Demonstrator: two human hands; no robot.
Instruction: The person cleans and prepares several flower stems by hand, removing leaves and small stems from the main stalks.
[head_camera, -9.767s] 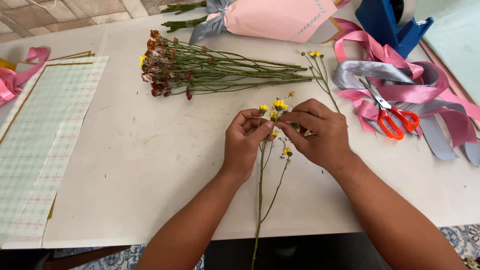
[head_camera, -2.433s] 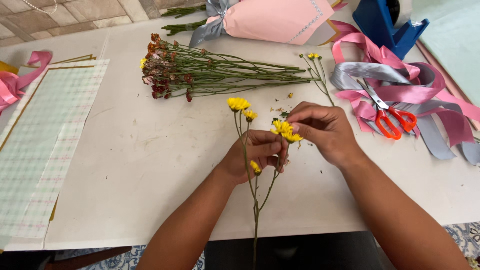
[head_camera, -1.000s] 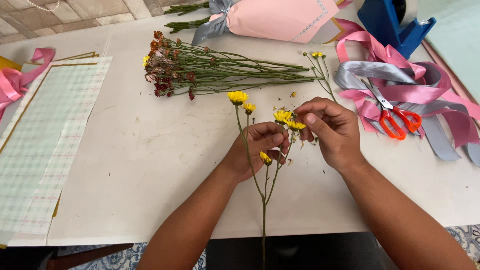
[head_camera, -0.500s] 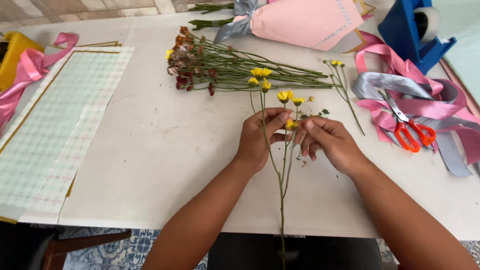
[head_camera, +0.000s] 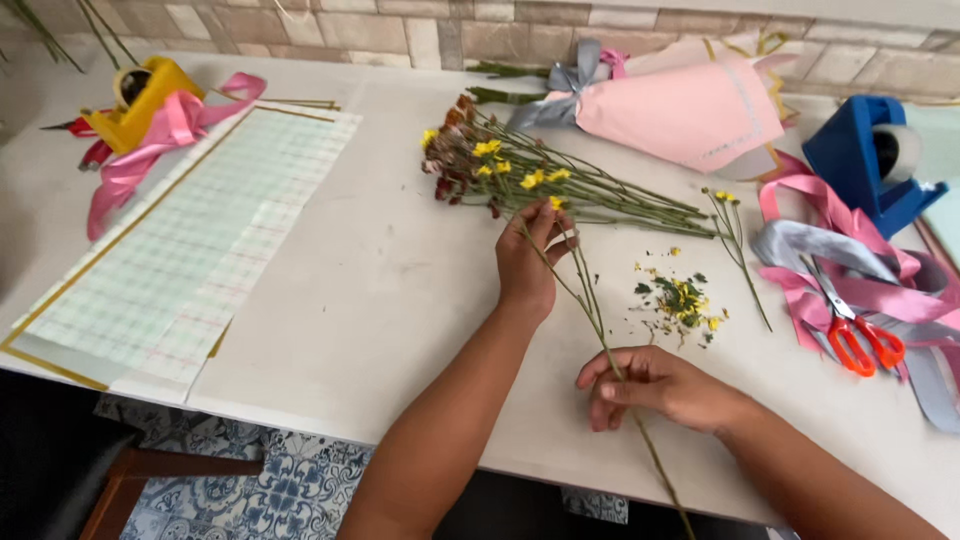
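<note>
Head view shows a thin green flower stem (head_camera: 590, 310) with small yellow blooms held slantwise above the white table (head_camera: 380, 300). The left hand (head_camera: 528, 262) has its fingers closed round the upper part, just below the blooms, which reach the pile of cut flowers (head_camera: 520, 180) lying ahead. The right hand (head_camera: 655, 385) pinches the lower part between thumb and curled fingers, and the bare end runs past the table edge. A scatter of plucked leaves and petals (head_camera: 680, 298) lies just right of the stem, so the stripping looks largely done, and the stem seems ready to join the pile. Further out lie a wrapped pink bouquet (head_camera: 690, 110), pink and grey ribbons (head_camera: 850, 270), orange scissors (head_camera: 860, 340), a blue tape holder (head_camera: 865, 160) and checked wrapping paper (head_camera: 190, 250), unused so far, by my judgement.
</note>
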